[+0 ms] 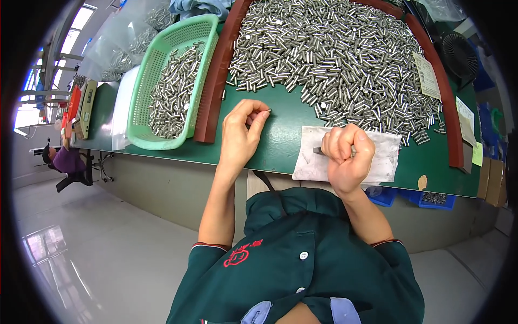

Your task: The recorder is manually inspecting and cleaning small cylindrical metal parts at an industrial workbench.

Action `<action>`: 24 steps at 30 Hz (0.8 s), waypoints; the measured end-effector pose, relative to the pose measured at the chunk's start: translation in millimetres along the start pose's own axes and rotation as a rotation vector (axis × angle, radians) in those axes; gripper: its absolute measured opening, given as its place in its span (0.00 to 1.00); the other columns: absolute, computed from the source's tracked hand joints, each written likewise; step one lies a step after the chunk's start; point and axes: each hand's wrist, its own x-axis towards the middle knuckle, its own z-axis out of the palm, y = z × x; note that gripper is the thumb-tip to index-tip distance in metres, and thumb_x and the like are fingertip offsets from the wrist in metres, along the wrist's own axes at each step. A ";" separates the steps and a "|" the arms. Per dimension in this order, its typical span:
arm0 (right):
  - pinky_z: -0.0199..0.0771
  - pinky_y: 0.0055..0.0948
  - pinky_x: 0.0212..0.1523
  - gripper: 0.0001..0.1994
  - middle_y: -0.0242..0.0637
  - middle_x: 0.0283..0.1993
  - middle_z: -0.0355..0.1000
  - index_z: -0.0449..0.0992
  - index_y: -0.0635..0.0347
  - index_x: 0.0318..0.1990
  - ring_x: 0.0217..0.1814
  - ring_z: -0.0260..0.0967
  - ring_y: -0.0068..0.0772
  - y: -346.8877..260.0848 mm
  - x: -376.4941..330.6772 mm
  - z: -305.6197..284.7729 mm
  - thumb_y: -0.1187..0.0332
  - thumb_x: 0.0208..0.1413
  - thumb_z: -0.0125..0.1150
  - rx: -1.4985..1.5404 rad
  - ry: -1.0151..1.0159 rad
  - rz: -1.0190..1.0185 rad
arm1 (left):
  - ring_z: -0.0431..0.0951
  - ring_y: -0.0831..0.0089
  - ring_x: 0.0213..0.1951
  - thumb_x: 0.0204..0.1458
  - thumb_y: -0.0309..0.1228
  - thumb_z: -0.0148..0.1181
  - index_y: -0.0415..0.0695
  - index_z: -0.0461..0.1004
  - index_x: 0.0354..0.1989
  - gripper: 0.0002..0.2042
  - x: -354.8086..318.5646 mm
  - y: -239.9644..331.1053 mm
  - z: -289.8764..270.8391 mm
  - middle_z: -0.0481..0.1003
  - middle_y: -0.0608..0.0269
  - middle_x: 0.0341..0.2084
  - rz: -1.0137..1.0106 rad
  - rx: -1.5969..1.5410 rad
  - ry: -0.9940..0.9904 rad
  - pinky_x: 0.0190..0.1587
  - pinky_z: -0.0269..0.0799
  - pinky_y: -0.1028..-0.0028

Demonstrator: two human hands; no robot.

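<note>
My left hand (241, 129) is over the green tabletop, thumb and forefinger pinching a small metal pin (269, 111), only the end of which shows. My right hand (349, 154) is closed in a fist above a white cloth (307, 166). A short dark piece (317, 151) juts out at its left side; the rest is hidden by the fingers, so its kind is unclear. Beyond both hands spreads a large heap of short shiny metal pins (329, 54). To the left stands a green plastic basket (139, 102) with more of these pins inside.
Red-brown rails (207, 116) border the heap on the left, back and right. A black fan (457, 54) stands at the far right, beside paper slips (426, 75). Blue bins (437, 201) sit below the table edge. Another person (67, 162) sits at the far left.
</note>
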 end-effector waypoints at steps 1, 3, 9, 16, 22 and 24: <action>0.42 0.21 0.16 0.18 0.27 0.11 0.45 0.50 0.58 0.13 0.13 0.40 0.18 0.1 -0.4 -0.2 0.67 0.54 0.33 0.000 0.000 0.002 | 0.64 0.76 0.19 0.44 0.21 0.54 0.35 0.70 0.26 0.03 -1.1 0.1 0.1 0.69 0.61 0.20 -0.011 -0.011 -0.003 0.24 0.62 0.78; 0.41 0.21 0.16 0.18 0.27 0.11 0.45 0.50 0.58 0.13 0.13 0.40 0.18 0.2 -1.3 -1.0 0.67 0.54 0.33 0.001 0.011 0.004 | 0.64 0.77 0.20 0.44 0.21 0.54 0.34 0.70 0.26 0.03 -3.7 1.7 0.9 0.68 0.61 0.20 -0.025 -0.023 -0.009 0.24 0.61 0.78; 0.41 0.21 0.16 0.17 0.27 0.11 0.45 0.50 0.57 0.12 0.13 0.40 0.18 -0.9 0.0 -1.5 0.67 0.54 0.33 0.027 0.029 0.022 | 0.65 0.75 0.20 0.43 0.21 0.55 0.35 0.70 0.26 0.02 -13.6 15.7 8.5 0.69 0.61 0.20 -0.009 -0.059 -0.057 0.25 0.62 0.77; 0.39 0.23 0.17 0.19 0.25 0.08 0.45 0.51 0.52 0.13 0.12 0.35 0.19 -11.5 11.2 -1.6 0.60 0.55 0.31 0.133 0.013 0.052 | 0.68 0.62 0.26 0.36 0.20 0.59 0.38 0.71 0.23 0.04 -36.8 37.6 24.7 0.67 0.59 0.20 0.188 0.091 -0.161 0.28 0.64 0.70; 0.39 0.22 0.16 0.18 0.25 0.08 0.46 0.51 0.52 0.13 0.11 0.35 0.18 -8.5 14.7 -4.7 0.60 0.54 0.31 0.201 0.058 0.183 | 0.67 0.64 0.25 0.36 0.20 0.59 0.38 0.71 0.22 0.04 -39.9 35.6 37.8 0.66 0.60 0.20 0.260 0.148 -0.114 0.27 0.63 0.69; 0.39 0.22 0.16 0.18 0.25 0.08 0.46 0.51 0.52 0.13 0.11 0.35 0.18 -6.0 14.3 -5.9 0.61 0.54 0.31 0.209 0.073 0.173 | 0.67 0.64 0.25 0.35 0.19 0.59 0.38 0.71 0.22 0.04 -40.9 35.8 38.6 0.66 0.60 0.20 0.253 0.152 -0.117 0.27 0.63 0.69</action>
